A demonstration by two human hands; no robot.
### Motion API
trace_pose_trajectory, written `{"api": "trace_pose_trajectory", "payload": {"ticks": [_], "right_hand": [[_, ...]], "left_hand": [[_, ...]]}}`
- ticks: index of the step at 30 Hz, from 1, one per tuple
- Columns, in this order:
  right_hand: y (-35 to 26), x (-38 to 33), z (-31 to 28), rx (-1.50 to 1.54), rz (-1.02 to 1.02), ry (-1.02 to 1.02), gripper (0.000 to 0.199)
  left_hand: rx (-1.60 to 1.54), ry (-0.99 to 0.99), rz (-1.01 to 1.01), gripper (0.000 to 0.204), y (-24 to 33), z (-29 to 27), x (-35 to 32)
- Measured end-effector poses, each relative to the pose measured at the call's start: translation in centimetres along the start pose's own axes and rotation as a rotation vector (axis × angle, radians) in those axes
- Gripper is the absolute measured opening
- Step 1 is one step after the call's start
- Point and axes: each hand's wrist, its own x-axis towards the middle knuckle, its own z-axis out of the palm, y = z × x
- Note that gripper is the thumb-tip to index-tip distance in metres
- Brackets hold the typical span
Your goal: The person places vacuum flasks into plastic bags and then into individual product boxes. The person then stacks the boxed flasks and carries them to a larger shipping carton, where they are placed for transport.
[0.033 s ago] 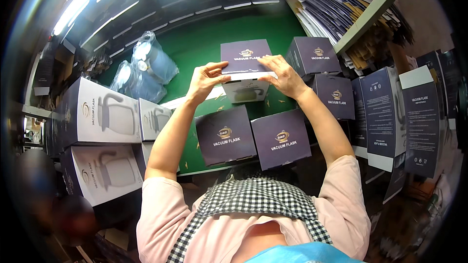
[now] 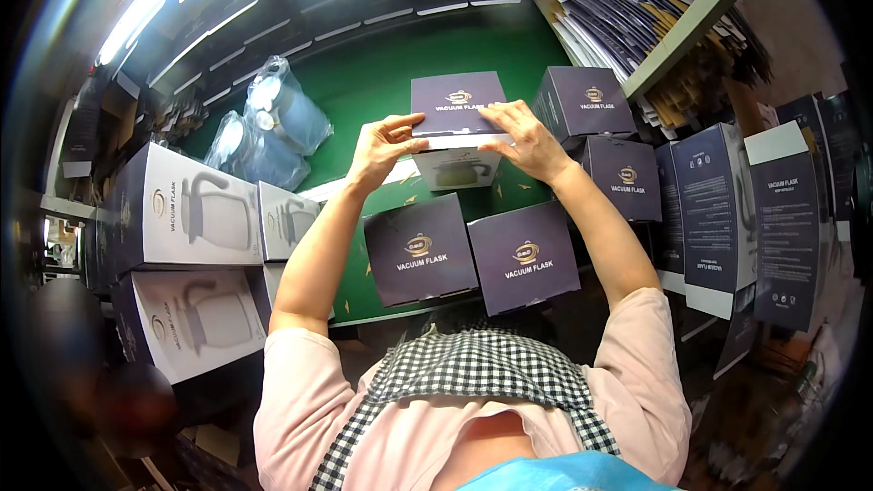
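A dark purple vacuum flask box [image 2: 457, 94] with a gold pot emblem stands in front of me on the green tabletop. At the left end of its near top edge, my left hand [image 2: 380, 150] has its fingers and thumb closed on the lid flap. My right hand [image 2: 527, 140] grips the right part of that same edge, fingers on top and thumb on the white front below. Nearer to me sit two more purple boxes, a left one [image 2: 421, 250] and a right one [image 2: 525, 259], both with their tops facing up.
Two further purple boxes, a far one [image 2: 587, 105] and a near one [image 2: 624, 178], stand to the right. Large white-sided boxes [image 2: 209, 209] are stacked at left. Plastic-bagged blue items [image 2: 273, 123] lie at back left. Flat cartons [image 2: 637, 18] fill a rack at upper right.
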Motion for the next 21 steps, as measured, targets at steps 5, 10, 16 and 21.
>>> {"api": "trace_pose_trajectory", "payload": {"ticks": [5, 10, 16, 21], "right_hand": [[-0.4, -0.7, 1.6, -0.069, -0.045, 0.131, 0.047], [-0.3, -0.5, 2.3, -0.108, -0.058, 0.199, 0.044], [-0.4, 0.7, 3.2, -0.114, -0.066, 0.261, 0.039], [-1.8, -0.8, 2.7, -0.257, -0.035, 0.071, 0.049]], "left_hand": [[0.187, -0.061, 0.135, 0.040, -2.4, -1.2, -0.1], [0.657, 0.115, 0.460, 0.037, -2.0, -0.4, -0.3], [0.493, 0.154, 0.372, 0.034, -4.2, -0.7, 0.4], [0.789, 0.199, 0.528, 0.038, -3.7, 0.0, -0.9]]}}
